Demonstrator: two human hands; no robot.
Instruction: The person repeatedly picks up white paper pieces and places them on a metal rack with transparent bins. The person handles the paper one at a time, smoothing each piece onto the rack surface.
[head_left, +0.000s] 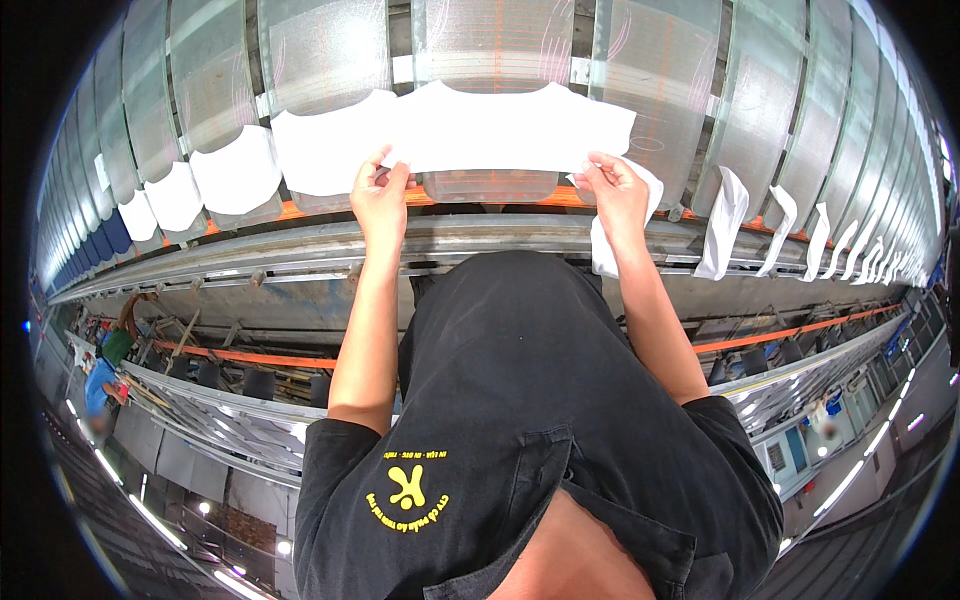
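A wide white cut fabric piece [510, 125] lies spread over a pale, glassy printing board, its near edge toward me. My left hand [382, 195] pinches that edge near its left corner, thumb and fingers together. At the right corner my right hand [615, 190] has its fingers closed on the same edge. Another strip of white cloth [603, 247] hangs down beside and behind my right wrist; whether it belongs to the same piece I cannot tell. Just left of my left hand, another white fabric piece [335, 150] lies flat on the neighbouring board.
Several boards stand in a long row, with white pieces [235, 172] and dark blue pieces [105, 242] to the left. On the right, folded white cloths [722, 222] hang over board edges. A metal rail [480, 232] runs before me. Another person [105, 378] is far left.
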